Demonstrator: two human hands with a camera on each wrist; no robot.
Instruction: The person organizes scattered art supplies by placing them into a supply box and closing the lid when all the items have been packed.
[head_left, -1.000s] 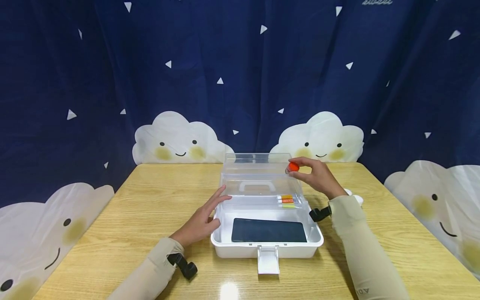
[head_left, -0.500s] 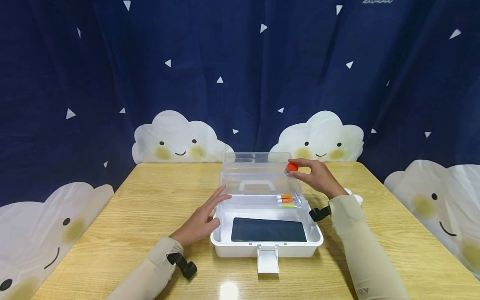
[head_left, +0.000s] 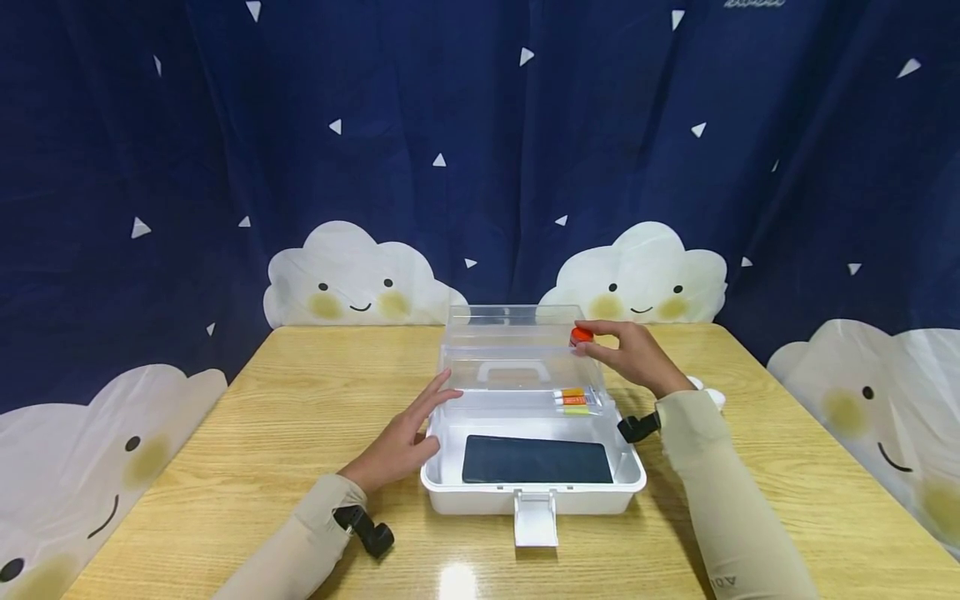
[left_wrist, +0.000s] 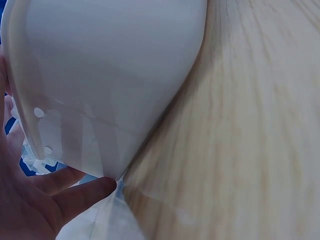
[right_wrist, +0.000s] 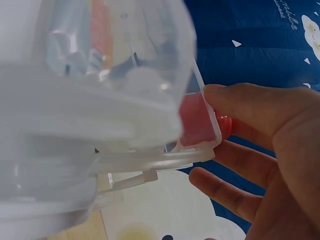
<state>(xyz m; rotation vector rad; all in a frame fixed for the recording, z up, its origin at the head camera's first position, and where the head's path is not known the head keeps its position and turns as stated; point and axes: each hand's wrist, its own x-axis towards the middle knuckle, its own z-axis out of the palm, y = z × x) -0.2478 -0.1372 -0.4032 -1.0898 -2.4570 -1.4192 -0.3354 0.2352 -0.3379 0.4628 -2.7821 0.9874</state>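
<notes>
A white storage box stands on the table with its clear lid tipped back. At the lid's right end, my right hand pinches a small red-capped bottle between thumb and index finger. In the right wrist view the red cap shows beyond the lid's rim, and the red body is seen through the clear plastic. My left hand is at the box's left side, fingers extended; the left wrist view has the fingertips right at the white wall.
Several small tubes with orange and yellow-green colours lie in the box's rear right. A dark flat rectangular item lies on its floor. The front latch hangs open. A white object is partly hidden behind the right wrist.
The red-capped bottle has shifted slightly left and tipped more upright in my right hand. My left hand and the box have stayed put.
</notes>
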